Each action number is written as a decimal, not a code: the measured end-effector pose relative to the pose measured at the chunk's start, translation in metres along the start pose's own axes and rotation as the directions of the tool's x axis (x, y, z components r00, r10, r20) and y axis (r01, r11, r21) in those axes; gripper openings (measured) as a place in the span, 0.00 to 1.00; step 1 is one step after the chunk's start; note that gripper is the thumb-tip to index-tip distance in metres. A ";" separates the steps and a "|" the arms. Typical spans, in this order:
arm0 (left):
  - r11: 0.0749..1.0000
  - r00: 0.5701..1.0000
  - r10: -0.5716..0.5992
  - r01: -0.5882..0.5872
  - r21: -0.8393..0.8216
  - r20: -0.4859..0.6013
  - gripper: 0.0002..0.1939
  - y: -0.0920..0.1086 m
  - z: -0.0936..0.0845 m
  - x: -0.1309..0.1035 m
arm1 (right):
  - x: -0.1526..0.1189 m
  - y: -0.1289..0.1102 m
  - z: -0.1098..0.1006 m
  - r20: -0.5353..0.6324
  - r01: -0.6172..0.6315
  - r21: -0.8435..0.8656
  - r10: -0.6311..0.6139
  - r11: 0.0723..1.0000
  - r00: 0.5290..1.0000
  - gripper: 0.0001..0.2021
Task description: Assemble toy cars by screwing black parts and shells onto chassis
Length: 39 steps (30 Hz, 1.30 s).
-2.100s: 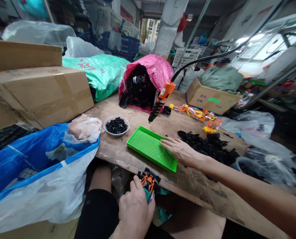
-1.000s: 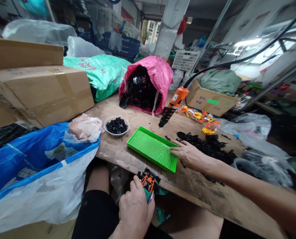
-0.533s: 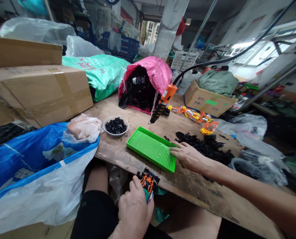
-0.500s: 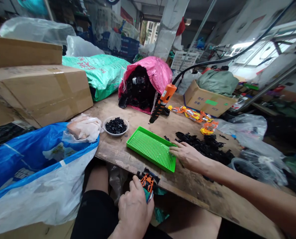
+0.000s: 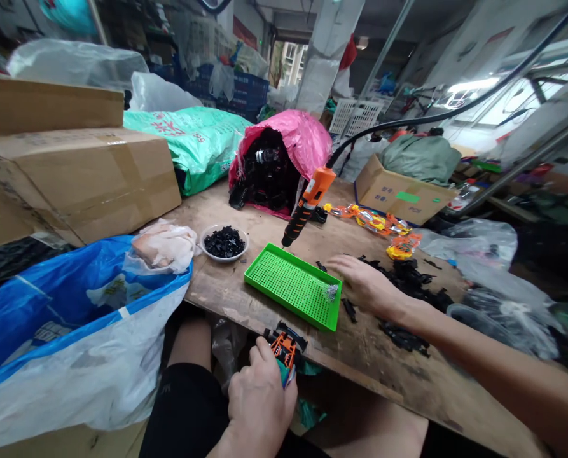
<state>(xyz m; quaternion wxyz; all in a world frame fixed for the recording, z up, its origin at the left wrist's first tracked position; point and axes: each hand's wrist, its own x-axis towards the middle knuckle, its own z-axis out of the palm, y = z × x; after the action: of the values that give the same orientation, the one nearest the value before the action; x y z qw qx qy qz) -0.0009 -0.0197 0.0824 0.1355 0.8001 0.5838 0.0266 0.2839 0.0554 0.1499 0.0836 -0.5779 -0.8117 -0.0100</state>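
My left hand [image 5: 259, 388] is wrapped around a small toy car [image 5: 284, 350] with an orange frame and black parts, held low at the table's front edge. A teal part shows under my fingers. My right hand [image 5: 367, 283] hovers just past the right end of a green perforated tray [image 5: 274, 286]. Its fingers stretch out to the left; the thumb is hidden, and nothing shows in them. Small silvery screws [image 5: 331, 292] lie heaped in the tray's right end. Above the tray's far edge hangs an orange and black electric screwdriver [image 5: 307, 207], its tip pointing down.
A bowl [image 5: 224, 243] of small black parts stands left of the tray. Black plastic pieces [image 5: 408, 280] lie behind my right hand. Orange and yellow parts [image 5: 374, 221] sit farther back. A pink sack [image 5: 307, 137], a cardboard box [image 5: 97, 184] and a blue-lined bag [image 5: 74, 286] surround the table.
My right hand has come away from the screws in the tray, moving slightly up and right. The hanging screwdriver has swung a little toward the tray. My left hand keeps its grip on the toy car.
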 end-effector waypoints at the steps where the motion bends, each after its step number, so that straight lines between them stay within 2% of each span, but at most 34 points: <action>1: 1.000 1.000 -0.010 0.010 -0.006 0.020 0.31 0.001 -0.002 0.000 | 0.008 -0.003 -0.005 -0.099 -0.046 0.103 0.056 0.994 0.994 0.25; 3: 1.000 0.998 -0.029 0.029 -0.007 0.047 0.31 0.004 -0.006 0.001 | 0.028 -0.013 -0.015 -0.254 -0.067 0.367 0.169 0.928 0.952 0.29; 5: 0.999 0.998 -0.040 0.040 0.000 0.052 0.31 0.006 -0.006 0.001 | 0.053 -0.024 -0.022 -0.344 0.040 0.614 0.222 0.788 0.913 0.35; 7: 0.999 0.998 -0.052 0.051 0.012 0.039 0.30 0.008 -0.005 0.001 | 0.079 -0.033 -0.027 -0.407 0.162 0.742 0.246 0.650 0.879 0.33; 10: 0.997 0.998 -0.058 0.060 0.052 -0.027 0.29 0.012 -0.003 -0.002 | 0.112 -0.041 -0.027 -0.464 0.228 0.814 0.362 0.534 0.809 0.21; 13: 0.994 0.995 -0.058 0.065 0.084 -0.080 0.29 0.016 -0.002 -0.004 | 0.129 -0.041 -0.023 -0.482 0.228 0.841 0.488 0.491 0.728 0.18; 14: 0.994 0.994 -0.060 0.068 0.088 -0.089 0.29 0.016 -0.001 -0.004 | 0.131 -0.040 -0.021 -0.473 0.225 0.853 0.512 0.471 0.717 0.17; 18: 0.991 0.992 -0.061 0.074 0.115 -0.109 0.28 0.018 0.001 -0.005 | 0.122 -0.038 -0.013 -0.439 0.266 0.890 0.531 0.371 0.725 0.11; 22: 0.990 0.990 -0.046 0.063 0.129 -0.130 0.29 0.017 0.004 -0.005 | 0.105 -0.035 -0.003 -0.457 0.288 0.886 0.576 0.364 0.678 0.11; 26: 0.987 0.991 -0.039 0.058 0.151 -0.132 0.29 0.017 0.005 -0.006 | 0.096 -0.032 0.007 -0.457 0.268 0.885 0.602 0.380 0.654 0.09; 31: 0.983 0.991 -0.064 0.084 0.166 -0.119 0.28 0.016 0.008 -0.007 | 0.105 -0.033 0.020 -0.427 0.215 0.900 0.662 0.380 0.616 0.10; 39: 0.978 0.990 -0.077 0.097 0.185 -0.116 0.30 0.017 0.013 -0.009 | 0.123 -0.025 0.044 -0.408 0.247 0.913 0.698 0.325 0.588 0.15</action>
<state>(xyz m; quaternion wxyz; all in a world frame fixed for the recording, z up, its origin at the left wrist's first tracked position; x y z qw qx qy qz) 0.0147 -0.0351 0.0754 0.0278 0.7804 0.6246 0.0082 0.2162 0.1677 0.1269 0.7260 -0.4824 -0.4407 0.2144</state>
